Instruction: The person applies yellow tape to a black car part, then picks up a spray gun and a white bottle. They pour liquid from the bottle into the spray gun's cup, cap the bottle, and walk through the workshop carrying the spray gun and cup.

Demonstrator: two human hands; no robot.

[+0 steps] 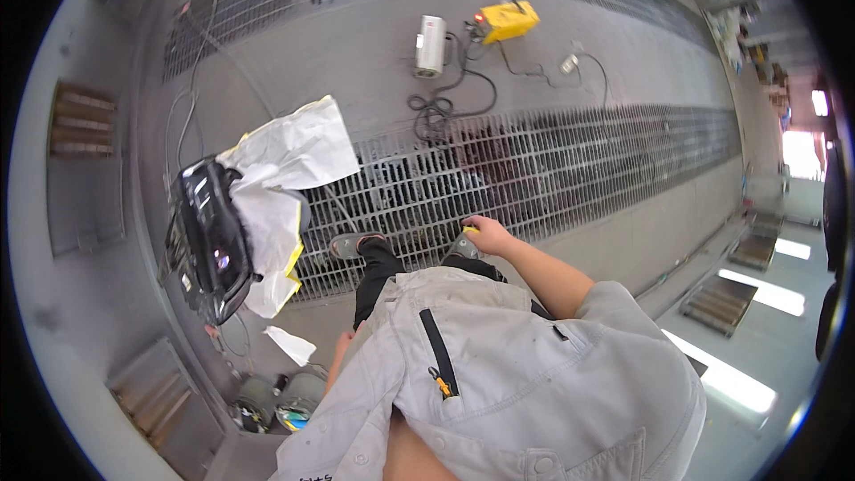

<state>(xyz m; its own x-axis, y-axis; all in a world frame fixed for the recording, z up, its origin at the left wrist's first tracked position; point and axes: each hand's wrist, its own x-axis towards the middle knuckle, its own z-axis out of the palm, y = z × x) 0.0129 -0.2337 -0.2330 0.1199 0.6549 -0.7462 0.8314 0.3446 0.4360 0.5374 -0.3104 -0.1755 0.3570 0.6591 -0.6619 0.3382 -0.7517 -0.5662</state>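
Note:
My right hand (489,236) is out ahead of my body, above my right shoe (464,244). Its fingers are closed on a small yellow piece (471,230), which looks like masking tape. Only a bit of my left hand (342,347) shows beside my jacket, and its fingers are hidden. To the left, a glossy black car headlight (210,234) is held up off the floor. White masking paper (300,147) with yellow tape along its edges hangs beside the headlight. Neither hand touches the headlight or the paper.
Metal floor grating (534,167) runs under my feet. Beyond it lie a silver box (430,47), a yellow box (509,21) with a red light, and a looped black cable (434,107). A loose white sheet (291,345) and two bins (254,401) are at the lower left.

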